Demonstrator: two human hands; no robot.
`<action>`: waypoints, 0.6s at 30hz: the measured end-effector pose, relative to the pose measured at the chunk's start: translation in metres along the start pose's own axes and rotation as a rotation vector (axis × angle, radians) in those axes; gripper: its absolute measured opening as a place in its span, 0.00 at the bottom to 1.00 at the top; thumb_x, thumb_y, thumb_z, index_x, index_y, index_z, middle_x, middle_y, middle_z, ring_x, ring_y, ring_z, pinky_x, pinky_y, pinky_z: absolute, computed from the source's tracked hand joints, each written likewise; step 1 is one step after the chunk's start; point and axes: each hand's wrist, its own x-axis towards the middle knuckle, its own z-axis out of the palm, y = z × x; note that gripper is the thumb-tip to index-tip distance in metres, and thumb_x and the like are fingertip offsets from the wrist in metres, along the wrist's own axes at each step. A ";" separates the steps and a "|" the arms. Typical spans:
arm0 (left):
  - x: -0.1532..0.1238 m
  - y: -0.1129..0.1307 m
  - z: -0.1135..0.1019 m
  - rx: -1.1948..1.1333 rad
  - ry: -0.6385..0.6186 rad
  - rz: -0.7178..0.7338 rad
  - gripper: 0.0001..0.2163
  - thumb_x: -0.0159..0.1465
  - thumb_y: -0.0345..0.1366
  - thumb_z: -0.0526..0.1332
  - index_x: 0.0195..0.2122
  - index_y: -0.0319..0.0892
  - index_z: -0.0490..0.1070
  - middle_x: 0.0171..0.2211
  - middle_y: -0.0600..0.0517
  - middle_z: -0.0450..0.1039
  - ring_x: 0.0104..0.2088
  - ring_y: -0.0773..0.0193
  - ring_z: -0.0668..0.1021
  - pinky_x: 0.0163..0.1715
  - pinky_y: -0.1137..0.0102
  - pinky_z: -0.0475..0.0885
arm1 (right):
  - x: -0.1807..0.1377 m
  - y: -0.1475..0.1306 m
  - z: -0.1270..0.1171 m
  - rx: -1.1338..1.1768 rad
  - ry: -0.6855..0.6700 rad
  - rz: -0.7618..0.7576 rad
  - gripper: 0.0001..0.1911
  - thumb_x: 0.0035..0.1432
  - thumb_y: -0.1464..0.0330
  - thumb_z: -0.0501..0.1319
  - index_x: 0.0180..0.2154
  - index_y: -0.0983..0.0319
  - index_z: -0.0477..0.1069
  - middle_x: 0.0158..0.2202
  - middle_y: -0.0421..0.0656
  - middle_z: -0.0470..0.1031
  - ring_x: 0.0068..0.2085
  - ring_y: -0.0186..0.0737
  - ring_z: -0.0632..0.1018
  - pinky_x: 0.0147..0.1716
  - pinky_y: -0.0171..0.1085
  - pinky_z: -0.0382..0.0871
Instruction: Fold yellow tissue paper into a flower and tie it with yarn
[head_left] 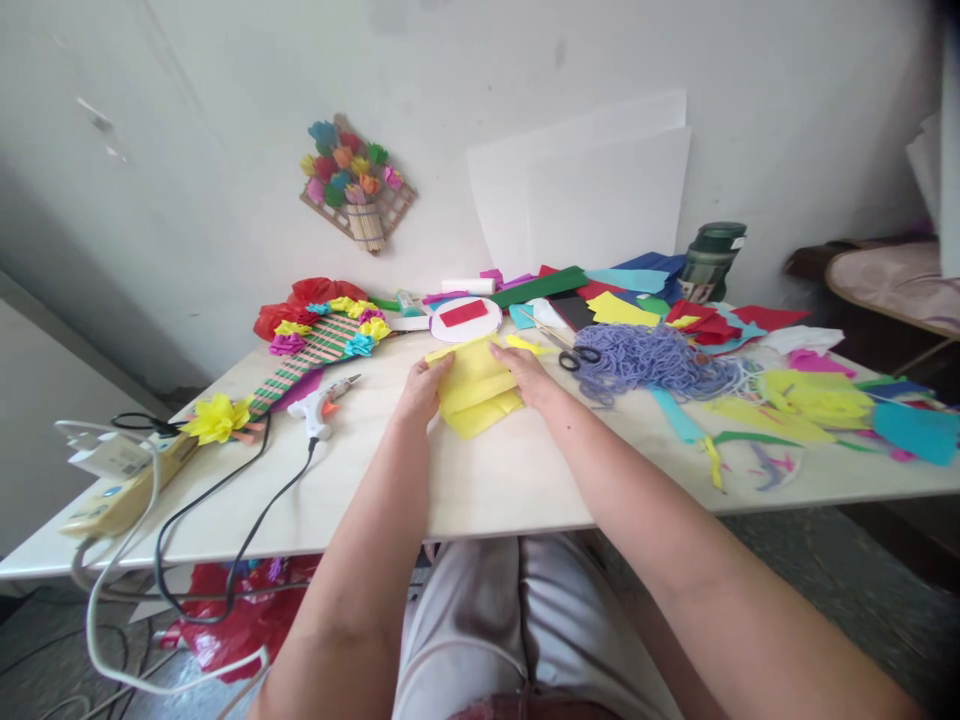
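Between my two hands is a folded sheet of yellow crepe paper (476,380), held just over the front of the table. My left hand (424,385) pinches its left edge. On the opposite side, my right hand (525,370) grips the upper right edge with the thumb on top. The lower part of the paper hangs in a loose fold towards me. Right behind it lies a white oval piece (491,325) with a red rectangle (465,313) on it. Black-handled scissors (579,358) rest to the right of my right hand.
A glue gun (311,408) and a flower-trimmed fan-shaped stick piece (319,350) lie left, near a power strip (124,495) with trailing cords. Purple yarn (645,358), paper scraps (817,400) and a dark green jar (711,262) are on the right. Flowers (349,170) hang on the wall.
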 end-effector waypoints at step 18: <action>-0.004 0.014 -0.009 0.427 -0.071 -0.073 0.16 0.44 0.42 0.67 0.30 0.37 0.73 0.25 0.49 0.74 0.24 0.64 0.75 0.24 0.73 0.67 | 0.004 -0.004 -0.013 -0.546 -0.037 -0.220 0.16 0.42 0.57 0.60 0.19 0.64 0.65 0.16 0.35 0.62 0.20 0.29 0.63 0.20 0.31 0.55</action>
